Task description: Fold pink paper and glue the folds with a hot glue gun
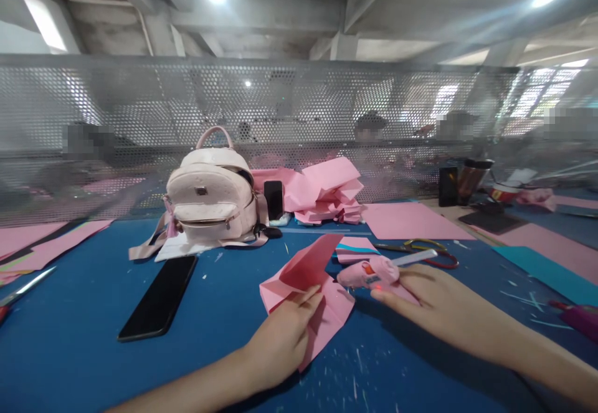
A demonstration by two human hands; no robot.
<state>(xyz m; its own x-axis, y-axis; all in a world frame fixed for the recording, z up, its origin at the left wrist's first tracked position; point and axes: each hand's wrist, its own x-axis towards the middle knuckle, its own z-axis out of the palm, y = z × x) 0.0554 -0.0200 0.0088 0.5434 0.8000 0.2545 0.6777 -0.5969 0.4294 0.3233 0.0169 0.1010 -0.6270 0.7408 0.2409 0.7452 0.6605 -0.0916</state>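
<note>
Nearest: left hand (283, 341) on folded pink paper (306, 266), right hand (436, 294) around pink glue gun (362, 274)

Creases already shape the folded pink paper, yet one flap stands raised and the sides spread open, so it looks only partly made: folding mostly done, I judge, with joining and closing the flaps left. Whether any glue is on it I cannot tell.

It sits at mid-table, between the hands. The left hand bends its fingers over the near left part, holding it; its thumb is hidden. Just right of the paper, the right hand grips the glue gun, nozzle toward the paper's right edge; contact is unclear. A pale glue stick (415, 257) juts from the gun's back.

Just beyond lies a pink-and-blue striped piece (357, 249), with scissors (415, 248) to its right. Farther off are a heap of crumpled pink paper (329, 189) and, right of it, a flat pink sheet (415, 221). Left of the hands, a black smartphone (159, 298) lies on the blue tabletop (219, 338), near a pale pink backpack (205, 189).
</note>
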